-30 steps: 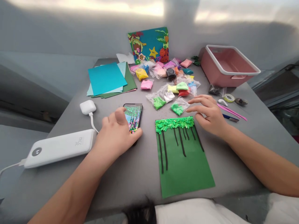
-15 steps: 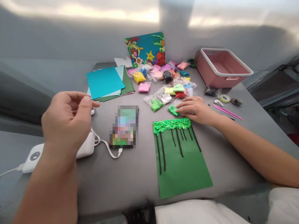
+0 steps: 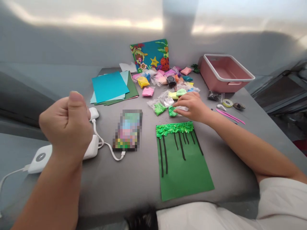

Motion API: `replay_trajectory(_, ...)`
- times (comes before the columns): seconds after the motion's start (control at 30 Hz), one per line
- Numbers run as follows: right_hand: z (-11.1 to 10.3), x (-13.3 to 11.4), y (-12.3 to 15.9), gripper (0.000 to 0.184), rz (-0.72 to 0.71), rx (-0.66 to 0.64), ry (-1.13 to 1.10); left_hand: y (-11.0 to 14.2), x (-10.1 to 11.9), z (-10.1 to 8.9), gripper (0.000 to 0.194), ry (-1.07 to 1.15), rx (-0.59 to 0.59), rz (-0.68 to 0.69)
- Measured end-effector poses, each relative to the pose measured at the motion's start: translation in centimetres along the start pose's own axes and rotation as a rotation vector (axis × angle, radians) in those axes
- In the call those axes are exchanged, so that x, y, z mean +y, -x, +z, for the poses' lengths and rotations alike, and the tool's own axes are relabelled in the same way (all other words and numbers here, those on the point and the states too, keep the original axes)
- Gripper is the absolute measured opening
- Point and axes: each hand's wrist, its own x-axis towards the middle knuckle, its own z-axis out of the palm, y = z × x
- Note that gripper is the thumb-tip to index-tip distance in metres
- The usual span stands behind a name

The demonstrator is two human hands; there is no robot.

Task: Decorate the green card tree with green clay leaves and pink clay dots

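Beyond the green card (image 3: pixel 187 175), your right grip (image 3: pixel 192 106) hangs part-open over the green clay (image 3: pixel 171 111), contact unclear; your left grip (image 3: pixel 66 121), a fist with contents hidden, hangs before the power bank (image 3: pixel 35 166), its round emblem (image 3: pixel 40 157) unreadable.

This is a craft spot at a grey surface (image 3: pixel 134 182) against a pale wall (image 3: pixel 100 41), though whether in a home or a classroom cannot be told. Bags of coloured clay (image 3: pixel 143 82) lie beside and beyond the right hand (image 3: pixel 192 107), with pink sticks (image 3: pixel 230 116) and a roll of tape (image 3: pixel 227 103) to its right and a decorated green sheet (image 3: pixel 185 175) on its near side. Beyond the left hand (image 3: pixel 67 123) and to its right lies a stack of coloured paper (image 3: pixel 110 87), and a clay picture (image 3: pixel 150 56) stands behind the bags.
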Motion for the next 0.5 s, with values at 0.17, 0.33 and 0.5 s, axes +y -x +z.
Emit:
replay_trajectory(0.17,-3.9,0.3,-1.6,0.015,0.077,0.126,-0.043,-0.5,1.4,-0.4,0.023,-0.056,-0.068,0.096)
replay_trajectory(0.33,-7.2,0.9,-3.2,0.021,0.179,0.176,-0.082,-1.6,2.7,-0.1,0.027,-0.045,-0.182,0.156)
replay_trajectory(0.5,-7.6,1.0,-4.3,0.015,0.250,0.050,-0.066,-1.9,3.0,1.8,0.017,-0.046,-0.305,0.121)
